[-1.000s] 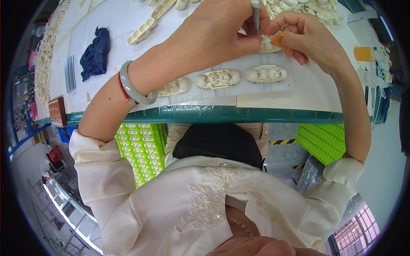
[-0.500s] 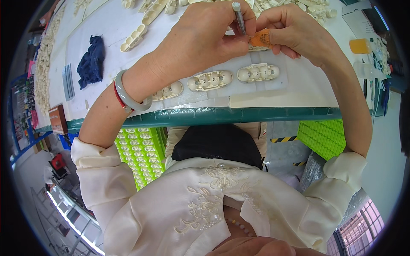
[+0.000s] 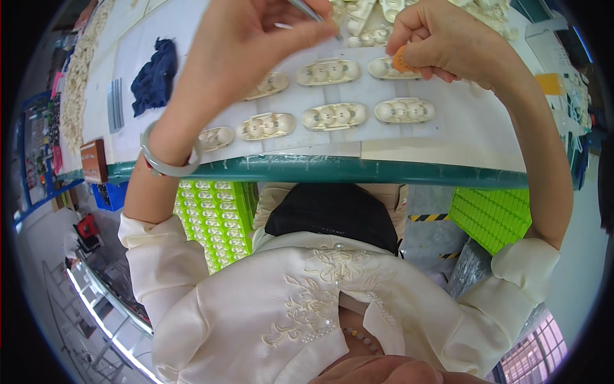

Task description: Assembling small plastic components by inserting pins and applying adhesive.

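Note:
My left hand is raised at the upper middle, closed round a slim grey metal tool whose far end is cut off. A small orange piece is pinched between thumb and fingers of my right hand; its kind does not show. That hand is over a cream oval plastic part, partly covering it. More such parts, with round domes inside, lie in two rows: one part sits in the near row, another behind it. My left forearm partly hides the rows' left ends.
Loose cream parts are heaped at the back. A dark blue cloth and grey strips lie left. The table's green edge runs before me. Green trays stand below; a yellow container is at right.
My left hand has moved left and up with the metal tool, away from my right hand. The right hand keeps the orange piece. More of the cream parts are uncovered.

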### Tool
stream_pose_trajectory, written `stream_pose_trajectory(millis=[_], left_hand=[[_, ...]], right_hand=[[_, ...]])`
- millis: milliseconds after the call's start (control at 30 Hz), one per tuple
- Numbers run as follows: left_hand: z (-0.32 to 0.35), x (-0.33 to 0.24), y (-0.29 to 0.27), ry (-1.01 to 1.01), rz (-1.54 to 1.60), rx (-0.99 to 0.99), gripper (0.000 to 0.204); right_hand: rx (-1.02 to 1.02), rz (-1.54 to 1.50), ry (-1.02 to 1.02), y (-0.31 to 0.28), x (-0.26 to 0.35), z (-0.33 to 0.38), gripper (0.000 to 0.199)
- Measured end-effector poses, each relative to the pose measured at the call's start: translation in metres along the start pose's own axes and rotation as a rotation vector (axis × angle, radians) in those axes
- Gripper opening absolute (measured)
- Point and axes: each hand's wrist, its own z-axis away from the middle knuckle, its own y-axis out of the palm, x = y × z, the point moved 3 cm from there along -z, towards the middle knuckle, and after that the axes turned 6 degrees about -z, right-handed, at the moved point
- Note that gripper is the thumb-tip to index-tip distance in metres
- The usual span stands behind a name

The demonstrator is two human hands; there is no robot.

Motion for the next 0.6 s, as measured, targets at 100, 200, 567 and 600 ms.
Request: stream_pose_trajectory(millis=[100, 200, 567, 600], left_hand=[[0.011, 0.004, 0.012, -0.048, 0.032, -0.010, 0.014], [0.013, 0.003, 0.019, -0.122, -0.044, 0.064, 0.016], [0.006, 0.006, 0.022, 0.136, -0.274, 0.052, 0.011], [0.005, 0.005, 0.023, 0.174, -0.321, 0.059, 0.012]], right_hand=[[-0.031, 0.142, 0.043, 0.006, 0.003, -0.003, 0.011], [-0.172, 0.212, -0.282, 0.010, -0.009, 0.000, 0.008], [-0.078, 0.065, -0.193, 0.007, -0.018, -0.006, 0.012], [-0.079, 0.069, -0.190, 0.006, -0.017, -0.006, 0.012]])
